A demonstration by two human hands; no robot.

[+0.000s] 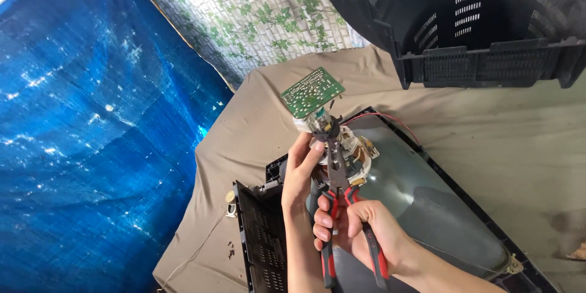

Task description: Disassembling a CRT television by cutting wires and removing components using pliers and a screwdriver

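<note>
A blue tarp (91, 134) fills the left side, with a leaf-patterned sheet (256, 18) hanging beyond it. A beige cloth (488, 128) covers the work surface. On it, at lower left, a black slotted panel (262, 238) stands beside a small round speaker (230, 197) with a thin wire trailing off.

The left hand (298, 174) reaches up along the neck of a picture tube (415, 195), its fingers loosely curled and the thumb resting against the coil assembly (351, 155) at the neck; it touches rather than grips. A small green circuit board (312, 90) sits tilted on the tip of the neck, just above the fingers.

The right hand (360, 229) is closed around the red-and-black handles of a pair of pliers (339, 201), whose jaws point up into the neck just below the board. The tube lies face down inside a black front frame (464, 195), filling it, with a red wire (390, 119) curving along its upper edge.

At upper right, a black vented rear housing (464, 24) rests open side down; what is inside it cannot be seen.
</note>
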